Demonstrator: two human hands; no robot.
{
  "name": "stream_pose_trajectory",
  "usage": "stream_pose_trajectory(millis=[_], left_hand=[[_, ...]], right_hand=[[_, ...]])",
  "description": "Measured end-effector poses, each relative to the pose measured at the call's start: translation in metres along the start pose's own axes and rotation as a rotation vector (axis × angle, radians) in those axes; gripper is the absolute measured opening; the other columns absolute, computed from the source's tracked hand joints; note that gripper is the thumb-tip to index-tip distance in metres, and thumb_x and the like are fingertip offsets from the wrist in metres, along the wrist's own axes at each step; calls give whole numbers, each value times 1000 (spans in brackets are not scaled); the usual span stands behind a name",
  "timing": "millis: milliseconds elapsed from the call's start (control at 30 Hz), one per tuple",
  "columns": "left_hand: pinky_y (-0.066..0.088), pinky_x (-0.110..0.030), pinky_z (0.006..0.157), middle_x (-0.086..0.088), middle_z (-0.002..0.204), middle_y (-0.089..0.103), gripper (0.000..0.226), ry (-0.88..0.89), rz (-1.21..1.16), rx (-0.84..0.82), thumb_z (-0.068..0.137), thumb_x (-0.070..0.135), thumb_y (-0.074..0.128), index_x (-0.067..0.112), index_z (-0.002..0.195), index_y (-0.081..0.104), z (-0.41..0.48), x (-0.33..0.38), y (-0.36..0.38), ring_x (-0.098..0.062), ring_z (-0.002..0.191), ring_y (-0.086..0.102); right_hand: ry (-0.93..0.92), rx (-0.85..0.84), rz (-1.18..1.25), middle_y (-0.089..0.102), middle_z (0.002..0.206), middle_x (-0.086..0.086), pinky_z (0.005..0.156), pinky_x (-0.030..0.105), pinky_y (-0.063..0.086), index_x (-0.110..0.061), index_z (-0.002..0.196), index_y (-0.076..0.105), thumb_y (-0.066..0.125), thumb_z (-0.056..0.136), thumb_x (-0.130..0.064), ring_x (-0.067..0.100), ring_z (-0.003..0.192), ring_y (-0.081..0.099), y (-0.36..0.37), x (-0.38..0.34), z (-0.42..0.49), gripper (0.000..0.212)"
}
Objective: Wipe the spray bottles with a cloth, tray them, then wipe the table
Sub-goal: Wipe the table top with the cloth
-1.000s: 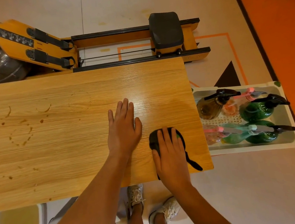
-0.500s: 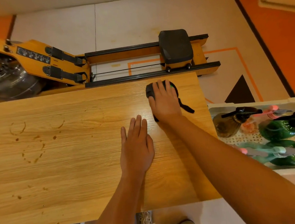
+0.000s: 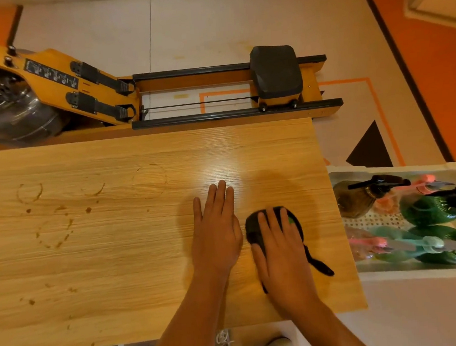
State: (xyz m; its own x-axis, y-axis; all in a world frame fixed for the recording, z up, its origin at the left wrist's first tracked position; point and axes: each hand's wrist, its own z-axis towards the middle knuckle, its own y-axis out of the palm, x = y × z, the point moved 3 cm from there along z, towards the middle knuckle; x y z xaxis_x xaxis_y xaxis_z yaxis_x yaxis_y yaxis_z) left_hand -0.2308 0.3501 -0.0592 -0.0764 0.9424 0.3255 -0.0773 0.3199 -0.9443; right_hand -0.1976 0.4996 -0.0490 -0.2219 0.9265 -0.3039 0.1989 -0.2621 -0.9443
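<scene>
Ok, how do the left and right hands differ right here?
The right hand presses a dark cloth onto the table; the left hand lies bare on the wood. The right hand is nearer the tray, the left hand nearer the brown stains. Both lie flat with straight fingers, side by side.

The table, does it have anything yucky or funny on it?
Yes. Brown ring stains and drips dot the table's left half, as if wet things stood there. The right hand presses the dark cloth at the right end, away from them.
</scene>
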Motion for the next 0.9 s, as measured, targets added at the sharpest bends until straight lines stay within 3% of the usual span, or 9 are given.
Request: stream_pose_trajectory(millis=[133, 433, 733, 833, 900], left_hand=[[8, -50, 129, -5, 168, 27, 57, -21, -16, -11, 102, 19, 33, 14, 158, 37, 1, 0, 0, -19, 158, 16], [8, -49, 128, -5, 168, 29, 55, -40, -40, -33, 106, 29, 26, 14, 157, 38, 3, 3, -5, -18, 157, 18], [10, -51, 128, -5, 167, 30, 54, -43, -81, -13, 105, 27, 31, 13, 156, 40, 2, 4, -6, -18, 157, 19], [12, -52, 128, -6, 167, 31, 54, -41, -82, -13, 105, 26, 32, 12, 156, 41, 2, 4, -7, -19, 157, 20], [8, -49, 129, -5, 168, 29, 53, -39, -85, -19, 105, 25, 33, 13, 157, 39, 2, 4, -7, -18, 157, 17]], right_hand=[[-17, -33, -19, 20, 168, 8, 122, 45, 16, -14, 160, 28, 31, 106, -41, 27, 157, 7, 5, 0, -26, 61], [53, -17, 55, 15, 169, 12, 127, 50, 14, -9, 161, 23, 15, 102, -43, 33, 157, 4, -15, -2, 106, 68], [100, 34, 33, 17, 169, 7, 125, 40, 6, -13, 159, 27, 27, 107, -41, 25, 157, 2, 6, 1, -26, 59], [113, 21, 26, 17, 169, 7, 124, 41, 6, -13, 159, 28, 28, 107, -41, 26, 157, 3, 9, -2, -32, 60], [109, -6, 67, 11, 170, 5, 125, 39, -2, -14, 161, 25, 25, 106, -44, 23, 157, -6, 6, -3, -27, 63]])
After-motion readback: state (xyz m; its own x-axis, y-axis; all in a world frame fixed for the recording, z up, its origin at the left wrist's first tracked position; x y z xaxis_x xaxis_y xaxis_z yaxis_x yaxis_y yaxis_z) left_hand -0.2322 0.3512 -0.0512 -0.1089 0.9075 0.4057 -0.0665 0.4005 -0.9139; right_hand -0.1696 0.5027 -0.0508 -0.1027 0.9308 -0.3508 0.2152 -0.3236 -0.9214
